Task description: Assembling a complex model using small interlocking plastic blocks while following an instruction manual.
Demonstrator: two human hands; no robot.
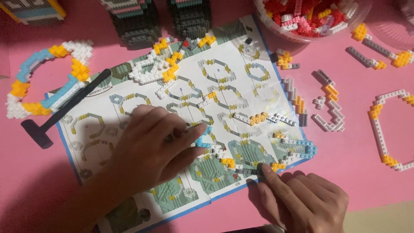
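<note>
At the near edge of the instruction sheet (129, 203), the right hand (302, 200) lies half-curled, holding nothing, its index tip pressing the dark end of a small-brick strip (254, 166). That strip (grey, orange, white, blue) arcs up across the sheet's near right corner. The left hand (151, 146) pinches the strip's blue end between thumb and forefinger, near the sheet's middle. Judged step: seating or aligning bricks on this strip against the printed diagram; the next move likely needs steady downward pressure without flexing the chain. Further out, a black hammer (64, 110) crosses the sheet's left edge, beside a brick ring (47, 82). At the pink table's (362, 172) far edge sits a bowl of loose bricks (310, 19).
</note>
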